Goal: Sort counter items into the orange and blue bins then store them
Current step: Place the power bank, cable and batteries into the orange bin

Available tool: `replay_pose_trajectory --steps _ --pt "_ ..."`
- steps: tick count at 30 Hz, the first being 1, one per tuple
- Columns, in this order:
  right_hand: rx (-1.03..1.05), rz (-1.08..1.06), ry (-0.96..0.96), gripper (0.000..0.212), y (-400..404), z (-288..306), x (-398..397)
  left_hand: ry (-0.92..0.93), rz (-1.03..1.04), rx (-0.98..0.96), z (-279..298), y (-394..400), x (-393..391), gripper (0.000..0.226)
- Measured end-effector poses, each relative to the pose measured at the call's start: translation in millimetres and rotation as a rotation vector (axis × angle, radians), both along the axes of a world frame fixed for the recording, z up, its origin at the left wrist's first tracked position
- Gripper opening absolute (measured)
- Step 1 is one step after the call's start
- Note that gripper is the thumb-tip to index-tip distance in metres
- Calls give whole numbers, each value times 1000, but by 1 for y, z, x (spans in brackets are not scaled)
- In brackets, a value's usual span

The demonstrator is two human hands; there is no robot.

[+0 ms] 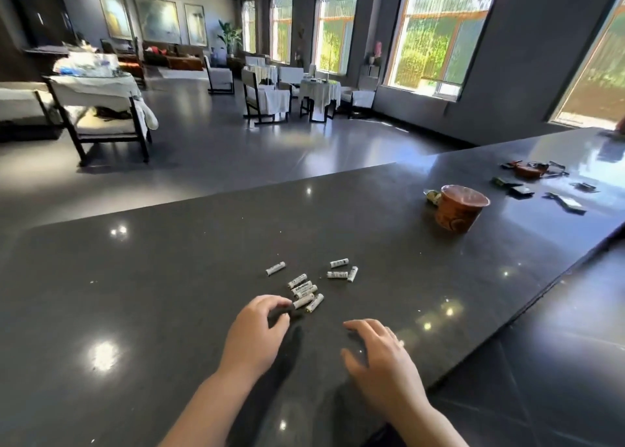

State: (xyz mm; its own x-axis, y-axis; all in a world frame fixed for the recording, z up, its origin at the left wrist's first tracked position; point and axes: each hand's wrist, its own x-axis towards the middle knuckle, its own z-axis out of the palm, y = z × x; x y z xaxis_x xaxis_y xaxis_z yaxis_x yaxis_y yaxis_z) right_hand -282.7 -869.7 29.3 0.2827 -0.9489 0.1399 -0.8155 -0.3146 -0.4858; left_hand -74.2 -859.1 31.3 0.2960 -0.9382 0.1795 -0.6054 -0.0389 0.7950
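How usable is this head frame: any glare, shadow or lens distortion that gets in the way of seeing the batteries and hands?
Head view: strong window backlight; bright specular spots dot the glossy counter, one large near the left hand. Both hands cast dark shadows, the right hand too. The batteries are readable but their print is soft. Wide-angle bending curves the counter edge and windows; the orange cup and far clutter look smeared.

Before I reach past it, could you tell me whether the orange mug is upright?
Upright: the orange ceramic mug stands on its base, round rim facing up.
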Motion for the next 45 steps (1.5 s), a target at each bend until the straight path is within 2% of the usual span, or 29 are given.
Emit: replay_pose_trajectory --steps 5,9,10,13,14,18,23,26,29,32,33,34,35,37,39,40,42,45 --pt "64 23 73 43 -19 -23 7 -18 -38 113 -23 -19 0 24" --pt "58 28 67 47 -49 -34 14 -39 -1 99 -36 -35 3 25" --pt "55 34 68 49 -57 -36 17 12 38 89 -37 -37 1 25" --pt "19 60 57 54 -74 -40 28 326 212 19 -37 -38 -9 24" --pt "8 64 43 55 -79 -42 33 361 262 -12 -37 -37 -11 24" --pt "-14 81 80 62 -105 -47 51 97 292 -24 -42 -37 -17 24" --pt "34 44 185 84 -125 -57 69 31 316 41 -45 -40 -15 25" --pt "4 29 185 88 -130 -63 76 19 343 66 -48 -40 -12 26" --pt "-12 25 183 86 -134 -67 81 24 359 67 -51 -44 -11 25" --pt "-62 42 146 69 -136 -67 82 52 365 54 -50 -51 -10 25" --pt "-79 55 95 62 -135 -67 82 121 388 42 -48 -54 -11 24" --pt "-93 70 30 55 -134 -65 82 271 428 24 -46 -57 -13 23" --pt "-114 88 -42 51 -134 -63 82 506 478 -3 -42 -60 -14 22" --pt "-171 159 -185 50 -135 -52 84 1104 521 -34 -31 -70 -16 21" --pt "-160 324 -244 50 -136 -40 87 1544 482 -1 -21 -79 -14 24" --pt "-132 418 -225 52 -137 -34 88 1678 439 30 -18 -83 -12 27" --pt "-77 526 -212 55 -140 -28 87 1829 334 78 -14 -87 -11 34" --pt "-150 383 -349 44 -143 -33 75 1871 345 87 -21 -90 -9 36"
